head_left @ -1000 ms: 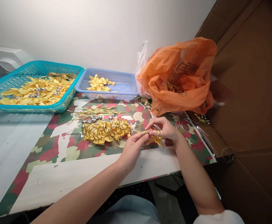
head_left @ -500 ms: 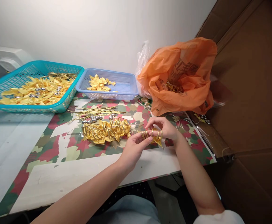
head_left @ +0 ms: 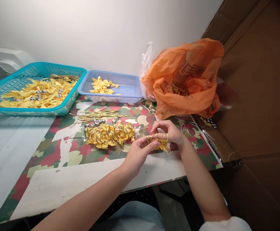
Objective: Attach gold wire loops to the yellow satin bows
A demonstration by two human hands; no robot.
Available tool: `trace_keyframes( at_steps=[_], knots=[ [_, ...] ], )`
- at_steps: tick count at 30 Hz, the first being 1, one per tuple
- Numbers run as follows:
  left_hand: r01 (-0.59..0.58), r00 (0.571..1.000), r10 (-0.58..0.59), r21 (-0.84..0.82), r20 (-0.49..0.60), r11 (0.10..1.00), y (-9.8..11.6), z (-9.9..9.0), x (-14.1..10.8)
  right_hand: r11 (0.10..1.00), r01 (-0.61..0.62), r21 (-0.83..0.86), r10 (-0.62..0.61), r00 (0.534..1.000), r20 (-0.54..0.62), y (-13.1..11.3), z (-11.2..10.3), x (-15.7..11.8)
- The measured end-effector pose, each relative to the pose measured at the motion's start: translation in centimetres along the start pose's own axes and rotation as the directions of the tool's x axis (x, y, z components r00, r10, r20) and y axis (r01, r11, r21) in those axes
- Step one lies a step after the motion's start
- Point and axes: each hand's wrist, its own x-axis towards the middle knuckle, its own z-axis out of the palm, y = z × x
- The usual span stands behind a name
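Observation:
My left hand (head_left: 140, 150) is closed, its thumb and fingers pinching at gold wire loops (head_left: 149, 138). Curled towards it from the right, my right hand (head_left: 170, 131) carries several of these loops around its fingers. Yellow satin ribbon bows (head_left: 163, 147) hang below the fingers from the loops. Fingertips meet in front of me, just over the table, and partly hide the pieces. Left of my hands lies a pile of yellow bows with gold wire loops (head_left: 109, 135). Behind that pile are small silver bells (head_left: 95, 123) and a bundle of straight gold wire ties (head_left: 98, 115).
A teal basket (head_left: 67, 101) at the left holds yellow bows, silver pieces and gold ties. Beside it, a blue basket (head_left: 130, 91) holds fewer bows. An orange plastic bag (head_left: 192, 54) stands open behind my right hand. Cardboard (head_left: 257, 112) walls off the right side.
My hands stay in nearly the same place, with small finger movements. The loops and bows on my right hand have shifted slightly. Everything else lies as before.

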Motion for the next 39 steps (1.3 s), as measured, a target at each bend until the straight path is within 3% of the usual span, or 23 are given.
trace_keyframes(
  at_steps=[11, 20, 32, 39],
  knots=[
    [0.030, 0.999, -0.030, -0.018, -0.035, 0.999, -0.31, -0.14, 0.19, 0.999, -0.034, 0.034, 0.036, 0.996, -0.078, 0.07, 0.02, -0.01],
    [0.029, 0.999, -0.029, 0.009, -0.033, 1.000, -0.22, -0.16, 0.09, 0.999, -0.017, -0.035, 0.014, 0.997, -0.081, 0.01, 0.18, 0.09],
    [0.013, 1.000, -0.013, 0.072, 0.004, 0.997, -0.75, -0.56, 0.19, 0.996, -0.042, 0.080, 0.036, 0.996, 0.078, 0.07, 0.23, -0.18],
    [0.015, 1.000, -0.015, 0.097, 0.000, 0.995, -0.84, -0.63, 0.31, 0.997, -0.036, 0.061, 0.028, 0.990, 0.136, 0.36, 0.24, -0.12]
  ],
)
